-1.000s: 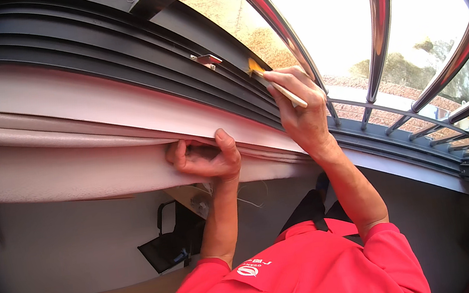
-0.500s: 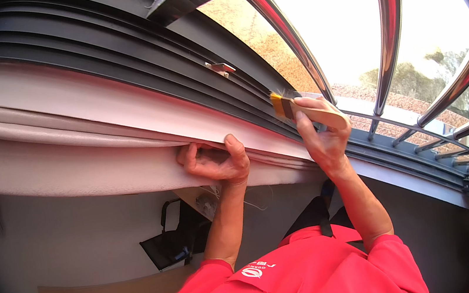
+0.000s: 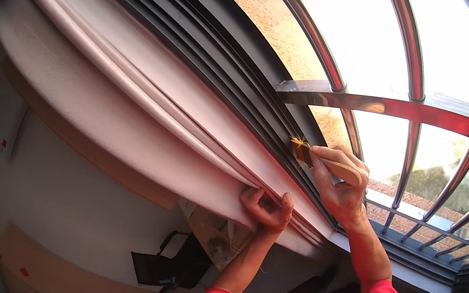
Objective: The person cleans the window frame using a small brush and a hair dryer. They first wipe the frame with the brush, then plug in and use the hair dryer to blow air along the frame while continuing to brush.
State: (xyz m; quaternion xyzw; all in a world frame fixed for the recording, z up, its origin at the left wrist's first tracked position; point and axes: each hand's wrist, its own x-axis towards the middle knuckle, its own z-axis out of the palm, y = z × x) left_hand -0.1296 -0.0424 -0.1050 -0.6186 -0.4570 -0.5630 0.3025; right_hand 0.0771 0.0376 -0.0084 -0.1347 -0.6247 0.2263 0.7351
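My right hand (image 3: 341, 189) is closed around the wooden handle of a flat paintbrush (image 3: 303, 154). The yellow bristles reach down into the dark, grooved window track (image 3: 224, 70), and their tips splay out. My left hand (image 3: 271, 210) leans on a pale, layered ledge (image 3: 145, 99) beside the track. It holds nothing that I can see: the thumb stands apart and the other fingers curl loosely against the ledge's folds. Part of those fingers is hidden by the hand itself.
Shiny metal window bars (image 3: 402, 23) and a crossbar (image 3: 383, 106) stand just beyond the track, close to my right hand. Below the ledge are a black chair (image 3: 172, 261), a wooden desk (image 3: 201, 228) and a tan panel (image 3: 44, 278).
The view has turned, so the track and ledge now run more steeply. My right hand still holds the brush at the track, its bristles more splayed. My left hand stays on the ledge.
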